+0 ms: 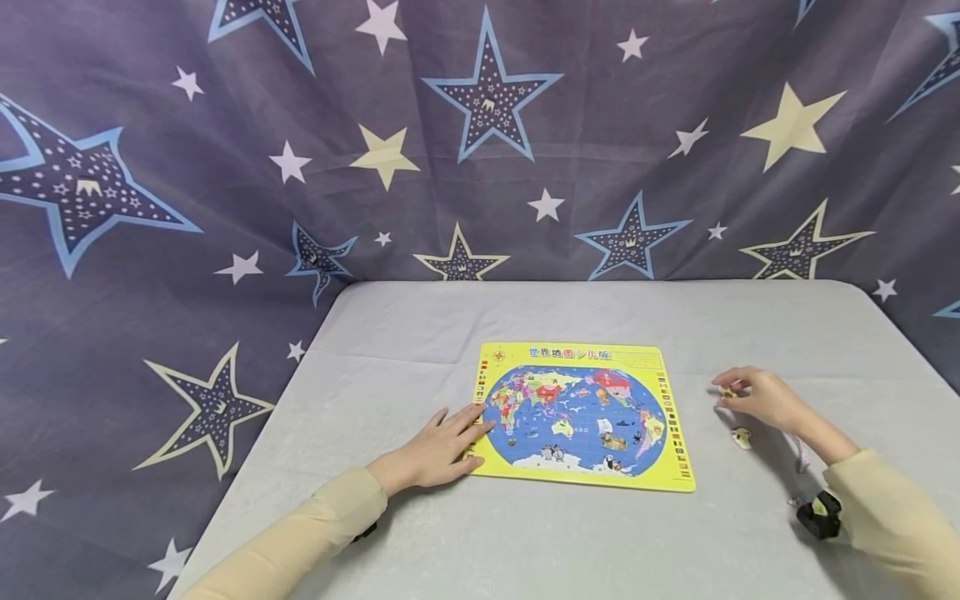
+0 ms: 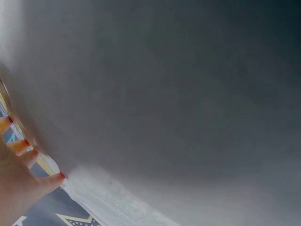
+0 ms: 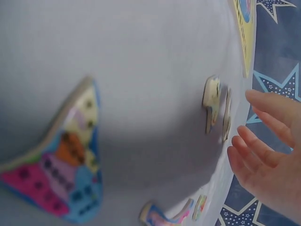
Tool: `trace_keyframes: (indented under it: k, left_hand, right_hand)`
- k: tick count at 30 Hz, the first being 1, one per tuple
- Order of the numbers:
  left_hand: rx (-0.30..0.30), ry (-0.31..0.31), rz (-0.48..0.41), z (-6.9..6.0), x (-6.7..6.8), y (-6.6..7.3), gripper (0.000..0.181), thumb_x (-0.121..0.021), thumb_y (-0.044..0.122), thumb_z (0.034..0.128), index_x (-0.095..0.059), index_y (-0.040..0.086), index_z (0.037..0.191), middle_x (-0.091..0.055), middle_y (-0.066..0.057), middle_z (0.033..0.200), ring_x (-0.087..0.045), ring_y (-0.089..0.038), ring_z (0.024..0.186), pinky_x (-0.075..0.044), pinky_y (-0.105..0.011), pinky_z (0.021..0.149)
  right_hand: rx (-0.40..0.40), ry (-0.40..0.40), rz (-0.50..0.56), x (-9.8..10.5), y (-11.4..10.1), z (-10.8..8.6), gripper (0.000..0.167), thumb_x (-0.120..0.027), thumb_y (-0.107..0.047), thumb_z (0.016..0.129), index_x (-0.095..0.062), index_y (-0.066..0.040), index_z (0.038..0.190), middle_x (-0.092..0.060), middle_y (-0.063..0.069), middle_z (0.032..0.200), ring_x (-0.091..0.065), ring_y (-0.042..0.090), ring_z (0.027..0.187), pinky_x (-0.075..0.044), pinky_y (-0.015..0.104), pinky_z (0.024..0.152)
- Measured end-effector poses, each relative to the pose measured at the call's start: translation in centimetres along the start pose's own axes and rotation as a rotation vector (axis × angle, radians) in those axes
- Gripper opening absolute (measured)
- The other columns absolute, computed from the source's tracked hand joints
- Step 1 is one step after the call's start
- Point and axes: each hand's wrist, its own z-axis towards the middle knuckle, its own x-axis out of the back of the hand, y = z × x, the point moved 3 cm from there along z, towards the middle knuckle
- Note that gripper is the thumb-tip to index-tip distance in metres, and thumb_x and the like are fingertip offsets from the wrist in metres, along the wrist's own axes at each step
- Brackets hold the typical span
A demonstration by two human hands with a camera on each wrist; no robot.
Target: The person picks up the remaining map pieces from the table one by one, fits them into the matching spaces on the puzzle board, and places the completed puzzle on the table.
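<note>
Now, across the top of the yellow map board (image 1: 585, 400) runs the title, big coloured characters reading 世界地图少儿版, with finer lines at the top right corner too small to make out! It lies flat on the grey table (image 1: 405, 325), a compass rose at its top left, rows of little flags down both sides, penguins along the bottom. Over on its left edge, the left hand (image 1: 435, 450) rests with fingers spread onto the board, grip loose, nothing clasped. And well to the right of the board, the right hand (image 1: 765, 404) reaches over a small piece (image 1: 726, 392), thumb and fingers parted around it; the wrist view shows that grip slack, fingertips just short of it. Just beside sits a pale piece (image 1: 742, 437). Nearer the wrist camera, a big patchwork piece (image 3: 70, 169) carries dark marks, blurred past reading, with a curved piece (image 3: 162, 217) beyond. Behind everything, a star-patterned curtain (image 1: 570, 117)!
</note>
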Motion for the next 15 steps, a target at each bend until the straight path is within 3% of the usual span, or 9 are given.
trace_keyframes:
  k: [4, 15]
  left_hand:
    - [0.001, -0.002, -0.003, 0.03, 0.05, -0.02, 0.058, -0.032, 0.047, 0.0922, -0.022, 0.019, 0.142, -0.01, -0.007, 0.148, -0.008, -0.018, 0.135, -0.014, -0.052, 0.103]
    - [-0.019, 0.024, -0.014, 0.07, -0.11, -0.1, 0.058, -0.034, 0.046, 0.0923, -0.026, 0.016, 0.141, -0.014, -0.01, 0.147, -0.013, -0.023, 0.134, -0.015, -0.053, 0.101]
  right_hand:
    - [-0.001, -0.005, -0.014, 0.04, 0.26, 0.2, 0.033, -0.068, -0.007, 0.075, -0.059, 0.011, 0.101, -0.057, 0.026, 0.097, -0.054, 0.036, 0.085, -0.045, 0.046, 0.07]
    - [-0.023, -0.023, -0.021, 0.03, 0.93, 0.68, 0.044, -0.071, -0.012, 0.071, -0.057, 0.014, 0.104, -0.059, 0.014, 0.083, -0.044, 0.013, 0.066, -0.038, 0.025, 0.054]
